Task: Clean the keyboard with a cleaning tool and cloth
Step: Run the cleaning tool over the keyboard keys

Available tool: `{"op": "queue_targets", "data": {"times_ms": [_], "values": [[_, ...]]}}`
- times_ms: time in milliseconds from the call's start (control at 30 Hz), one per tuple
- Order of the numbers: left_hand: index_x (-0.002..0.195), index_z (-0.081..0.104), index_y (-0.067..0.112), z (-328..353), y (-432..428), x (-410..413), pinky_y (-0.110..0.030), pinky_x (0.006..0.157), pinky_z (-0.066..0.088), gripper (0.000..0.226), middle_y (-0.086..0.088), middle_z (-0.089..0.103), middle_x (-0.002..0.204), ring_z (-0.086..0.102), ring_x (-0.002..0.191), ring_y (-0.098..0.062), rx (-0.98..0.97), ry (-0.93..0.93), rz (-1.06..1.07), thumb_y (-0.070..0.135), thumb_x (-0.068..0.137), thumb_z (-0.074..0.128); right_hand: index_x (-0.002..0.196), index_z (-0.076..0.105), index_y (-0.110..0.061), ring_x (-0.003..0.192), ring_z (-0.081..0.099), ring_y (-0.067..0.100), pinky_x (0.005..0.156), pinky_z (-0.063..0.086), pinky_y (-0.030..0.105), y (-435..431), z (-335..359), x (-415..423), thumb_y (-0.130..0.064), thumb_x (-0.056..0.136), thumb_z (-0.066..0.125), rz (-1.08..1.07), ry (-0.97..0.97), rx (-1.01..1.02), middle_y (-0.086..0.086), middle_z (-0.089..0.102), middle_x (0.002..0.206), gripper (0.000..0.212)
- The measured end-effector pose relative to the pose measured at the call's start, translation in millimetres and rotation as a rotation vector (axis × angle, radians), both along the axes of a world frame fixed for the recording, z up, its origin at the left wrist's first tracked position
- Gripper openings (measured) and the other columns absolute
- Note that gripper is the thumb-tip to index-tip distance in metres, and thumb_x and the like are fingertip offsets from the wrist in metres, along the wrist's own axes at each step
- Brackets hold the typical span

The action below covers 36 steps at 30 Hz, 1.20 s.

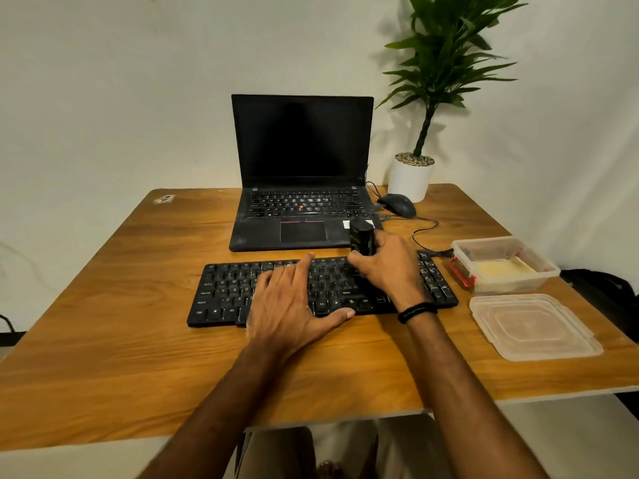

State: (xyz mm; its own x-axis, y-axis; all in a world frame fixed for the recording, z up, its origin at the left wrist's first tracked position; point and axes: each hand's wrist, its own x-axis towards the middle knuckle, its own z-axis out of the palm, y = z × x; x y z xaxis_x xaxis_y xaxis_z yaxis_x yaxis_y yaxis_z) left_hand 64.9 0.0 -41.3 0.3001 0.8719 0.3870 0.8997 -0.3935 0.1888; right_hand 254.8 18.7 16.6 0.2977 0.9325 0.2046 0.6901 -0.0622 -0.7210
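We find the keyboard [321,292] lying flat on the desk [138,340], just in front of the laptop [301,174]. The left hand [294,305] rests spread and empty on its keys, steadying it. The right hand [387,267] has its grip closed around a black cleaning tool [361,236] held upright over the right-hand keys. We judge the tool pass in hand; next, working along the rows. No cloth is identifiable.
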Motion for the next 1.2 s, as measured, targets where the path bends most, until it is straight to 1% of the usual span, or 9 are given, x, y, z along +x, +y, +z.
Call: {"op": "queue_targets", "data": {"times_ms": [100, 267, 433, 500, 667, 833, 933, 1067, 1200], "values": [[0.157, 0.027, 0.020, 0, 0, -1, -0.041, 0.116, 0.029, 0.120, -0.003, 0.057, 0.139, 0.051, 0.129, -0.020, 0.005, -0.011, -0.008, 0.103, 0.072, 0.028, 0.101, 0.069, -0.029, 0.076, 0.065, 0.002, 0.057, 0.053, 0.018, -2, -2, -14, -0.036, 0.081, 0.078, 0.141, 0.050, -0.062, -0.010, 0.070, 0.089, 0.023], [0.158, 0.024, 0.021, -2, 1, -1, -0.041, 0.116, 0.029, 0.119, -0.003, 0.057, 0.139, 0.051, 0.128, -0.019, 0.009, -0.004, 0.000, 0.104, 0.072, 0.029, 0.103, 0.068, -0.020, 0.061, 0.050, -0.005, 0.044, 0.033, 0.009, -2, 2, -6, -0.034, 0.085, 0.075, -0.148, -0.010, -0.009, -0.008, 0.062, 0.084, 0.023], [0.157, 0.025, 0.021, -2, 2, -2, -0.041, 0.114, 0.030, 0.120, -0.001, 0.058, 0.137, 0.051, 0.128, -0.019, 0.006, -0.020, 0.002, 0.104, 0.071, 0.029, 0.082, 0.058, -0.034, 0.071, 0.062, -0.001, 0.055, 0.048, 0.015, -7, 1, -13, -0.029, 0.083, 0.078, 0.091, 0.117, -0.046, -0.016, 0.062, 0.077, 0.021], [0.157, 0.026, 0.022, -3, 2, -2, -0.042, 0.115, 0.031, 0.121, 0.000, 0.059, 0.135, 0.052, 0.126, -0.018, 0.001, -0.023, 0.009, 0.105, 0.070, 0.029, 0.087, 0.062, -0.029, 0.069, 0.059, -0.003, 0.053, 0.044, 0.013, -4, 2, -3, -0.028, 0.083, 0.077, -0.029, 0.149, 0.019, -0.016, 0.061, 0.076, 0.015], [0.152, 0.032, 0.024, -1, 5, -3, -0.045, 0.115, 0.033, 0.119, 0.003, 0.059, 0.132, 0.052, 0.123, -0.017, -0.014, -0.013, 0.011, 0.107, 0.066, 0.026, 0.072, 0.061, -0.027, 0.077, 0.068, 0.015, 0.062, 0.053, 0.026, 0, 9, 37, -0.025, 0.079, 0.078, -0.274, 0.254, 0.118, -0.006, 0.067, 0.073, 0.018], [0.148, 0.036, 0.025, 0, 4, -2, -0.044, 0.112, 0.035, 0.118, 0.002, 0.059, 0.132, 0.052, 0.122, -0.018, -0.010, -0.017, 0.027, 0.108, 0.065, 0.028, 0.078, 0.062, -0.021, 0.073, 0.062, 0.014, 0.053, 0.041, 0.022, 9, 8, 30, -0.026, 0.082, 0.075, -0.229, 0.090, 0.044, 0.000, 0.067, 0.080, 0.014], [0.148, 0.036, 0.026, 0, 4, -2, -0.043, 0.112, 0.034, 0.117, 0.001, 0.058, 0.133, 0.051, 0.123, -0.019, -0.016, -0.022, 0.033, 0.108, 0.064, 0.029, 0.095, 0.062, -0.021, 0.076, 0.057, 0.010, 0.052, 0.036, 0.015, 12, 4, 3, -0.025, 0.088, 0.072, -0.135, -0.008, 0.027, -0.007, 0.059, 0.083, 0.013], [0.147, 0.037, 0.026, 0, 3, -2, -0.043, 0.111, 0.035, 0.114, 0.002, 0.059, 0.132, 0.052, 0.122, -0.019, 0.001, -0.037, 0.033, 0.106, 0.066, 0.032, 0.090, 0.061, -0.024, 0.071, 0.059, 0.001, 0.055, 0.042, 0.013, 15, 2, -9, -0.028, 0.085, 0.074, 0.073, 0.083, -0.034, -0.011, 0.063, 0.079, 0.014], [0.146, 0.039, 0.025, 0, 2, -2, -0.042, 0.112, 0.035, 0.114, 0.000, 0.058, 0.133, 0.052, 0.123, -0.019, 0.007, -0.040, 0.036, 0.106, 0.066, 0.034, 0.100, 0.065, -0.014, 0.082, 0.061, 0.013, 0.060, 0.041, 0.017, 13, 6, 18, -0.024, 0.086, 0.073, -0.265, 0.030, 0.019, 0.002, 0.068, 0.095, 0.018]]}}
